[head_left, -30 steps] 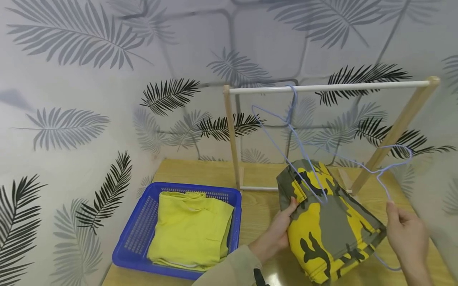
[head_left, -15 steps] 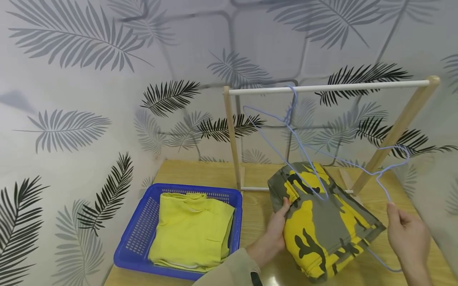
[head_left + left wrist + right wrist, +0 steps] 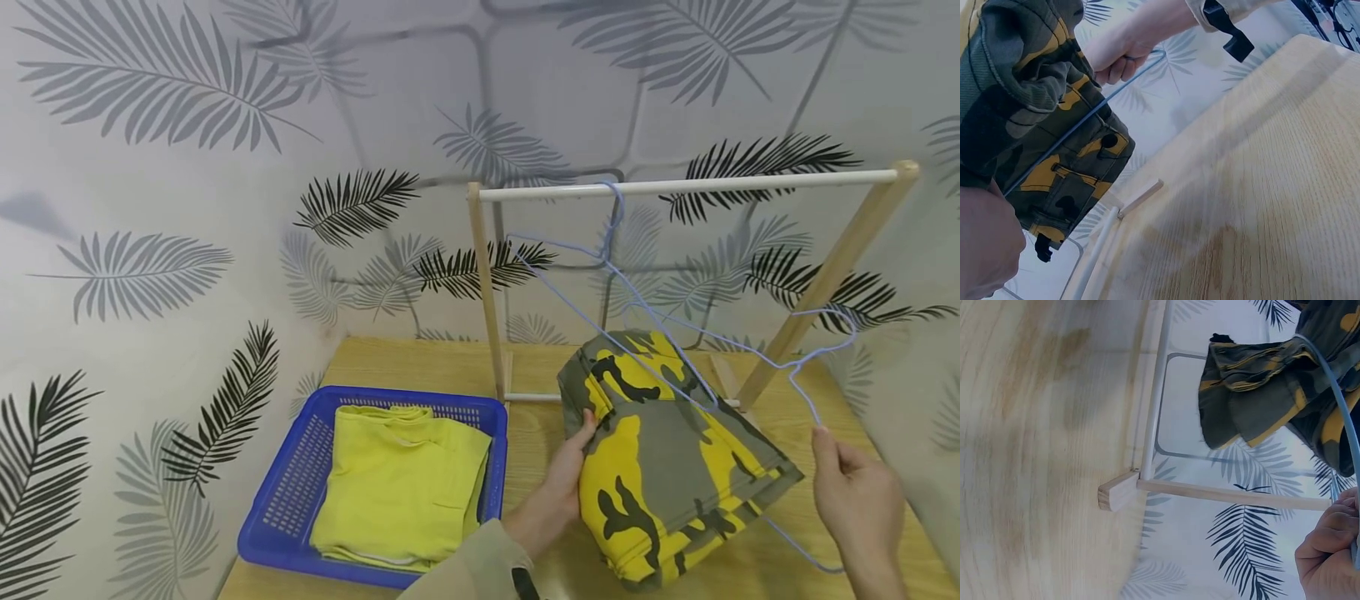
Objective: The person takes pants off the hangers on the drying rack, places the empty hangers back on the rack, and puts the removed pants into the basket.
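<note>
Camouflage garment (image 3: pixel 671 458), left hand (image 3: pixel 558 487) gripping 1 edge, apart from basket (image 3: pixel 296 475).

Soft, even light fills my head view; my wrist views look cooler and bluer, the left showing a blurry shadow across the pale wood-grain tabletop (image 3: pixel 1272 194).

Head view, one: I look forward and down across the table (image 3: pixel 408 357) to its far edge. Wrist views, two: nearer, tipped sideways, facing that same edge. All three share the camouflage garment (image 3: pixel 671 458) and rack (image 3: pixel 855 242).
</note>
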A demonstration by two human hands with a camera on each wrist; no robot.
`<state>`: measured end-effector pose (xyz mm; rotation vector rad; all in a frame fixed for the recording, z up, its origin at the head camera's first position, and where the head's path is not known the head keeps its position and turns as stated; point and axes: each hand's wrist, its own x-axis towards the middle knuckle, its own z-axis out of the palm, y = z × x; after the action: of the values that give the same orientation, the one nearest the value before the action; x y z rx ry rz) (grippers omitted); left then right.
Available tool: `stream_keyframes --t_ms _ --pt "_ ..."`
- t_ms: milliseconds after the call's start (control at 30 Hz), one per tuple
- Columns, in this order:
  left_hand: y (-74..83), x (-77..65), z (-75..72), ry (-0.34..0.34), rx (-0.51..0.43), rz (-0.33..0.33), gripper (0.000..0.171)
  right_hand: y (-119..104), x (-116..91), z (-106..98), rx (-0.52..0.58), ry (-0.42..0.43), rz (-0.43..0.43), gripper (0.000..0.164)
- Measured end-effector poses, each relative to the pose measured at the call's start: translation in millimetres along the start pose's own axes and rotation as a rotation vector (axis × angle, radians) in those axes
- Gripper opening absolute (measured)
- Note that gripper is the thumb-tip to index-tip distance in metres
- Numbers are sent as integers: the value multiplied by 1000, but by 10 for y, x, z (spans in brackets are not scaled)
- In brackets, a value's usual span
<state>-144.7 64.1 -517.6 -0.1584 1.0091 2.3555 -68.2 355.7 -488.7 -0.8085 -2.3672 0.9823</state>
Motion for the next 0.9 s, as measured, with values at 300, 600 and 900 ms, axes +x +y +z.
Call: stream_keyframes --t_ms 300,600,900 --pt "44 -47 0 -111 -14 -56 28 14 -8 98 -38 10 -127 64" --pt "72 -70 -33 -243 22 -93 29 -3 5 123 -107 -82 -183 59" --pt "70 -116 -122 -196 75 -98 32 -15 26 111 -121 -82 -174 55"
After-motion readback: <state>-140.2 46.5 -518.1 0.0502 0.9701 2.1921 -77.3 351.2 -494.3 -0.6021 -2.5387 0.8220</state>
